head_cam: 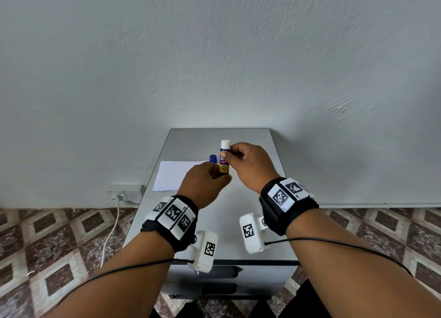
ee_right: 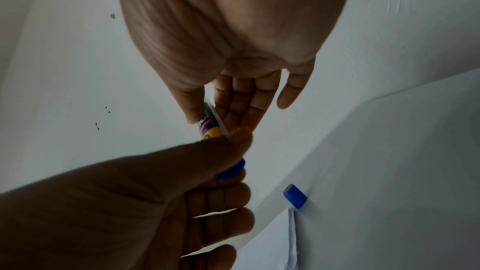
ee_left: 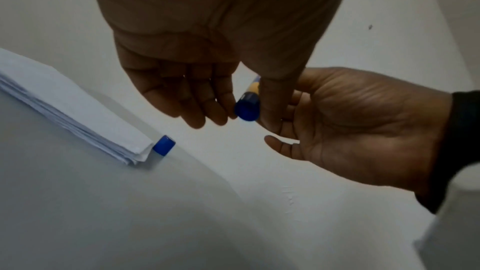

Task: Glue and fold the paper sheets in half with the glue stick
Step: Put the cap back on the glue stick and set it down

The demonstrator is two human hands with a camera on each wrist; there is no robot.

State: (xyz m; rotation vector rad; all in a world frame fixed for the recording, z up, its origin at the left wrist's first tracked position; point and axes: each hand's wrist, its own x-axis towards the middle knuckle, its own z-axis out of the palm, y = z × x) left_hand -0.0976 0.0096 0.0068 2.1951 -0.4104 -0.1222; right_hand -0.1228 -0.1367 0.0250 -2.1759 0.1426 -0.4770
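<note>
Both hands grip glue stick point(head_cam: 225, 159) — uncapped (upright).

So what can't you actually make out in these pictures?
- Glue stick label: head view, right hand covers part, print too small.
- Twist base: head view, hidden by left hand.
- Paper stack: near corner hidden behind the left hand; sheet count unreadable.
- Blue cap: head view, mostly hidden.
</note>
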